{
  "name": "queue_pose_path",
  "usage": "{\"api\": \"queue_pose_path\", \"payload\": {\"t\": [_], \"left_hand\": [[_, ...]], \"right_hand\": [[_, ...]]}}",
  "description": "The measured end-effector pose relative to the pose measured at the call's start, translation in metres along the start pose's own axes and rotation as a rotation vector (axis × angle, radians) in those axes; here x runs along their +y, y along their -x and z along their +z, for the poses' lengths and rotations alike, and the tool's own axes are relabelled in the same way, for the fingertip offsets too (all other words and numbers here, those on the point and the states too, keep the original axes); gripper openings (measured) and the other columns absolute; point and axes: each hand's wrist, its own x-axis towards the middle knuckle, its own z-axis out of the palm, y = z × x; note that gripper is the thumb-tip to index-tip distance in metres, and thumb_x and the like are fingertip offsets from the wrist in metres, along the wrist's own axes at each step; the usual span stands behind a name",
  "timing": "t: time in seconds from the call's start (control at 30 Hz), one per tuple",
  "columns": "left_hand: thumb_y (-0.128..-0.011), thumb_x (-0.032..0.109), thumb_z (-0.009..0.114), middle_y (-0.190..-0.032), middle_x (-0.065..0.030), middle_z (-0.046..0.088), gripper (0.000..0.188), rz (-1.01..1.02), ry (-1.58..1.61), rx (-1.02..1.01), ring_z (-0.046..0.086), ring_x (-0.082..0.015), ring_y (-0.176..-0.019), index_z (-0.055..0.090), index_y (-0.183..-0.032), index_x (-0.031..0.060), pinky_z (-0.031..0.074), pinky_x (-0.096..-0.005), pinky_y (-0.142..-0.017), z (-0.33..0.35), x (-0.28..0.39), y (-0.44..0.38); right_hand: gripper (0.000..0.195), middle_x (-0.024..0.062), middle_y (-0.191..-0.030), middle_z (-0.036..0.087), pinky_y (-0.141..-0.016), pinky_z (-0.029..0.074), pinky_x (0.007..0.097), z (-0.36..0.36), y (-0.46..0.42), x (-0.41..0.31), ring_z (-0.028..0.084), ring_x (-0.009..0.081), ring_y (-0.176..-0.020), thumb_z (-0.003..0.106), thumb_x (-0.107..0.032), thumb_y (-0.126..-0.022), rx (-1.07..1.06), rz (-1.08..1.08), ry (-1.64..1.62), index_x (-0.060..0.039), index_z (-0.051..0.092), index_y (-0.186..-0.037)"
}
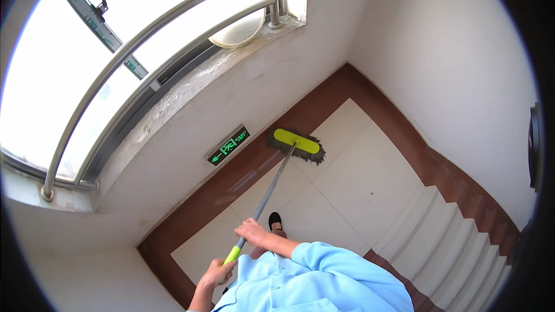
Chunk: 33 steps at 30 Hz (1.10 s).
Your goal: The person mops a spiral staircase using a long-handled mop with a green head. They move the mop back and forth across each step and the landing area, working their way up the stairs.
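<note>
A dust mop with a lime-green oval head [297,140] and a dark grey fringe lies on the floor, across the line between the brown border and the pale tiles. Its grey pole [272,186] slants from the head down towards my body. Around the pole's upper part my right hand [253,233] is closed. Lower in the picture, my left hand [217,272] grips the lime-green handle end [231,255]. My black shoe [275,220] shows on the tiles beyond my right hand.
White stairs [451,242] adjoin the landing on the right. A lit green exit sign [228,144] sits low on the wall near the mop head. Above runs a window ledge [173,99] with a curved steel railing [115,63]. A small dark speck [371,193] lies on the tiles.
</note>
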Motion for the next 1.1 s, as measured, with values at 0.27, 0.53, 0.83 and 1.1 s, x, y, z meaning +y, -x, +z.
{"api": "queue_pose_path", "payload": {"t": [0.27, 0.53, 0.83, 1.1], "left_hand": [[-0.086, 0.029, 0.061, -0.057, -0.0016, 0.047, 0.029, 0.213, -0.011, -0.163, 0.038, -0.0086, -0.039, 0.052, -0.077, 0.0027, 0.026, -0.0259, -0.034, 0.020, 0.117, -0.126], [-0.082, 0.037, 0.062, -0.084, -0.0117, 0.065, 0.047, 0.181, -0.229, -0.010, 0.059, -0.0165, -0.077, 0.065, -0.099, -0.0063, 0.049, -0.0328, -0.069, -0.021, 0.008, -0.108], [-0.082, 0.030, 0.066, -0.068, -0.0056, 0.059, 0.032, 0.199, -0.133, -0.073, 0.052, -0.0114, -0.056, 0.063, -0.082, -0.0020, 0.041, -0.0265, -0.049, 0.025, 0.141, -0.141], [-0.087, 0.031, 0.060, -0.065, -0.0023, 0.054, 0.029, 0.223, -0.200, -0.205, 0.046, -0.0096, -0.049, 0.059, -0.081, 0.0026, 0.036, -0.0256, -0.044, 0.095, 0.274, -0.180]], "right_hand": [[0.013, 0.0020, -0.086, 0.056, -0.089, 0.036, 0.0424, -0.066, -0.032, 0.113, 0.053, 0.0216, -0.097, 0.055, -0.007, -0.071, 0.241, 0.404, 0.373, -0.0134, 0.057, -0.083], [0.016, 0.0044, -0.084, 0.054, -0.091, 0.035, 0.0422, -0.012, -0.007, 0.048, 0.053, 0.0229, -0.093, 0.056, -0.008, -0.071, 0.015, 0.175, 0.203, -0.0108, 0.056, -0.087], [0.015, 0.0028, -0.084, 0.056, -0.092, 0.034, 0.0418, -0.095, -0.031, 0.134, 0.053, 0.0229, -0.094, 0.054, -0.006, -0.074, 0.107, 0.318, 0.235, -0.0132, 0.057, -0.087], [0.018, 0.0024, -0.094, 0.056, -0.089, 0.035, 0.0468, -0.194, -0.028, 0.238, 0.049, 0.0221, -0.103, 0.059, -0.006, -0.072, 0.214, 0.500, 0.407, -0.0127, 0.057, -0.089]]}}
